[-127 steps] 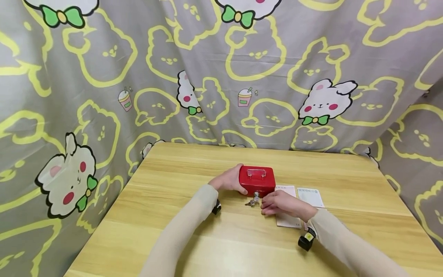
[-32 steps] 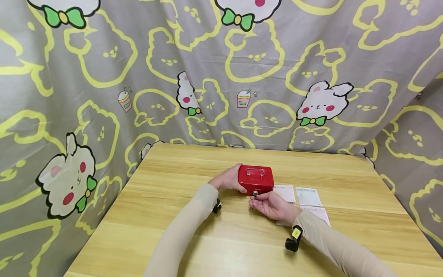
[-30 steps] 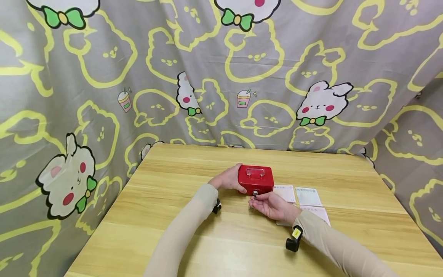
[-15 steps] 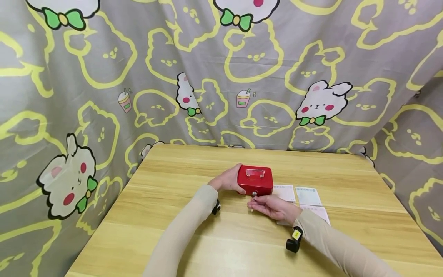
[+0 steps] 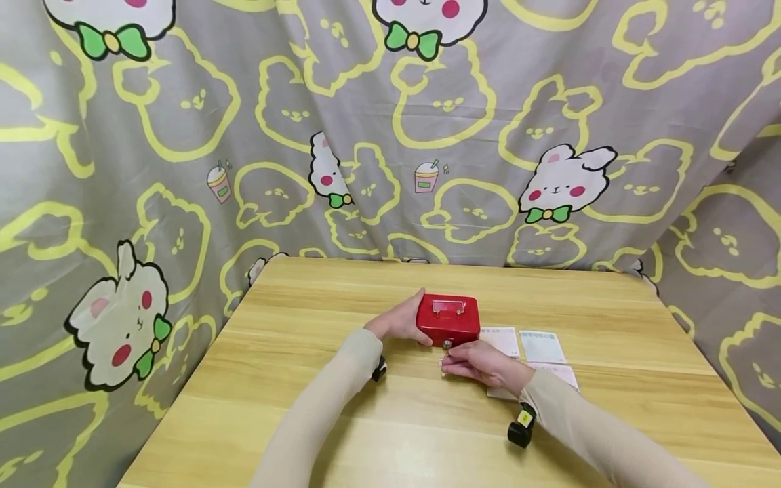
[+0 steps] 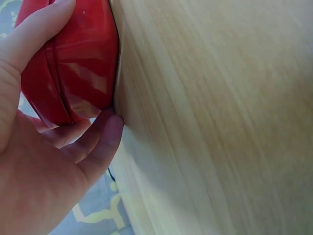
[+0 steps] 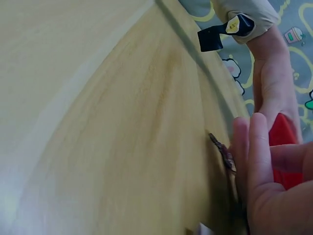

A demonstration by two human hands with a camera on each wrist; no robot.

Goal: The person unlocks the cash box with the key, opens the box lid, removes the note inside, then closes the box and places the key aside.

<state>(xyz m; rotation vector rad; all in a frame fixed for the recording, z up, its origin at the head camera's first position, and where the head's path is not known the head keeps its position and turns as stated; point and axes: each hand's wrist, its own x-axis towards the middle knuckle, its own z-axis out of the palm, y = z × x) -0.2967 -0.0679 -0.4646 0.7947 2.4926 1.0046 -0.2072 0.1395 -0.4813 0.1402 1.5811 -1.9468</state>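
Note:
A small red cash box (image 5: 448, 324) with a wire handle on its lid stands closed on the wooden table. My left hand (image 5: 403, 320) grips its left end, the thumb over the front and the fingers round the side; the left wrist view shows the red wall (image 6: 88, 63) between them. At the front, a silver lock (image 5: 447, 344) sits right above the fingertips of my right hand (image 5: 483, 362), which pinches a key there. More keys (image 7: 223, 152) hang below these fingers in the right wrist view. The pinched key itself is mostly hidden by the fingers.
Right of the box lie several paper notes, one pale pink (image 5: 502, 339), one pale green (image 5: 542, 346); the right forearm partly covers them. A patterned curtain (image 5: 366, 135) rises behind the table (image 5: 390, 434). A black wrist camera (image 5: 521, 432) hangs under the right sleeve.
My right hand has come from beside the hanging keys to the lock and pinched a key, then rolled over from palm up. The left hand keeps its grip on the cash box.

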